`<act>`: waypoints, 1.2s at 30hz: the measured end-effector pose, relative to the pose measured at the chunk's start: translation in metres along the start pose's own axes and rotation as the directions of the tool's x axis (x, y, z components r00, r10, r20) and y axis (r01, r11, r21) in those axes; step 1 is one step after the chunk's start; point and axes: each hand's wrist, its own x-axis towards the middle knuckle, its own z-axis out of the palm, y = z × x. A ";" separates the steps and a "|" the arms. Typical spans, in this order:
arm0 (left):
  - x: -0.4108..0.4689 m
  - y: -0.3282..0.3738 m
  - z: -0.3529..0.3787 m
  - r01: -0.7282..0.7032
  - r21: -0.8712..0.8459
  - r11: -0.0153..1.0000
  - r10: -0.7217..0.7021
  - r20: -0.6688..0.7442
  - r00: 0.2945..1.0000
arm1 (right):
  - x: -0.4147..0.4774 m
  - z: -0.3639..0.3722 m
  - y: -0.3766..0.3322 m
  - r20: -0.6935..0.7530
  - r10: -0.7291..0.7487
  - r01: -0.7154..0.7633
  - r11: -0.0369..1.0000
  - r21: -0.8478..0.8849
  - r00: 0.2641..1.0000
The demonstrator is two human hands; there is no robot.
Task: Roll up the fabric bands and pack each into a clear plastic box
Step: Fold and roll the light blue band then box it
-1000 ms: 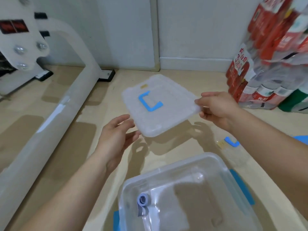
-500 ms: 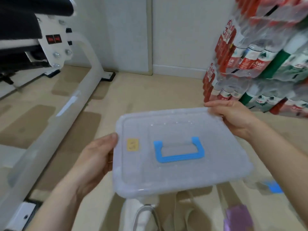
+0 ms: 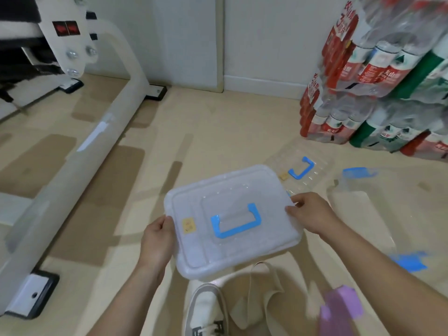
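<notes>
A clear plastic lid (image 3: 242, 251) with a blue handle and a small yellow sticker hangs in the air in front of me, held between both hands. My left hand (image 3: 157, 241) grips its left edge. On the lid's right edge sits my right hand (image 3: 312, 215), fingers closed on the rim. A second clear lid (image 3: 300, 167) with a blue handle lies flat on the floor beyond. A clear plastic box (image 3: 368, 207) with blue clips stands at the right, blurred. A purple fabric band (image 3: 339, 311) shows at the bottom right, blurred.
A beige cloth bag with straps (image 3: 261, 301) and a grey-white shoe (image 3: 206, 311) lie below the lid. Packs of bottled water (image 3: 378, 76) are stacked at the right against the wall. A white machine frame (image 3: 72, 146) runs along the left.
The lid has gone from far and tilted, held mainly by my right hand, to near and level with both hands on its edges. The view has swung; the box with the rolled band is out of sight.
</notes>
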 end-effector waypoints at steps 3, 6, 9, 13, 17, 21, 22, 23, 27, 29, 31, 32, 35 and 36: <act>0.000 -0.002 0.003 0.014 0.038 0.999 -0.015 0.024 1.000 | -0.002 0.013 0.011 -0.063 0.007 -0.013 0.995 -0.100 0.998; -0.002 -0.003 0.005 0.015 0.057 0.998 -0.019 0.069 0.997 | -0.002 0.017 0.016 -0.082 0.013 -0.026 0.987 -0.157 0.997; 0.002 -0.002 0.009 0.017 0.046 0.999 -0.019 0.053 0.998 | 0.001 0.016 0.020 -0.062 0.039 -0.050 0.980 -0.191 0.997; 0.009 -0.006 0.008 0.060 0.047 0.997 -0.062 0.050 0.997 | 0.001 0.014 0.025 -0.050 0.055 -0.061 0.989 -0.132 0.997; 0.002 -0.010 0.001 0.060 0.077 0.995 -0.072 0.158 0.985 | 0.001 0.016 0.029 -0.058 0.077 -0.082 0.993 -0.085 0.995; 0.000 -0.023 0.001 0.052 0.119 0.991 -0.069 0.135 0.988 | 0.005 0.019 0.030 -0.077 0.149 -0.141 0.985 0.097 0.986; 0.001 -0.025 0.003 0.046 0.136 0.990 -0.059 0.093 0.994 | 0.005 0.019 0.029 -0.076 0.173 -0.161 0.977 0.136 0.982; 0.001 -0.025 0.005 0.049 0.163 0.985 -0.057 0.044 0.997 | 0.005 0.019 0.027 -0.060 0.204 -0.192 0.967 0.167 0.977; 0.000 -0.024 0.011 0.182 0.163 0.970 -0.181 -0.022 0.983 | 0.003 0.010 0.023 0.226 0.346 -0.411 0.815 0.409 0.911; 0.003 -0.027 0.009 0.291 0.023 0.957 -0.291 0.028 0.956 | 0.004 0.006 0.024 0.310 0.327 -0.442 0.773 0.455 0.893; 0.005 -0.031 0.008 0.286 0.011 0.958 -0.287 0.024 0.958 | 0.006 0.009 0.023 0.196 0.281 -0.339 0.846 0.412 0.939; 0.005 -0.031 0.007 0.219 0.102 0.970 -0.218 -0.015 0.976 | 0.008 0.012 0.023 0.094 0.247 -0.265 0.901 0.345 0.964; -0.006 -0.027 0.012 0.053 0.482 0.874 -0.004 -0.102 0.995 | 0.005 0.019 0.019 -0.090 0.090 -0.090 0.996 0.002 0.992; -0.010 -0.025 0.014 0.027 0.550 0.835 0.037 -0.105 0.994 | 0.004 0.020 0.020 -0.086 0.043 -0.051 0.994 -0.093 0.995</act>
